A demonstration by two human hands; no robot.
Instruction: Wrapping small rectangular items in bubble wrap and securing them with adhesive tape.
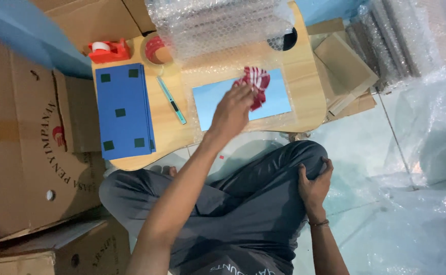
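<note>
My left hand reaches over a small wooden table and grips a red-and-white cloth. The cloth is pressed on a light blue rectangular panel, which lies on a sheet of bubble wrap. My right hand rests on my right knee, fingers curled over the dark trousers, holding nothing else. A teal utility knife lies just left of the panel.
A stack of dark blue panels with green square patches covers the table's left part. Behind it sit a red tape dispenser and a tape roll. Cardboard boxes stand at left, flat cardboard and loose bubble wrap at right.
</note>
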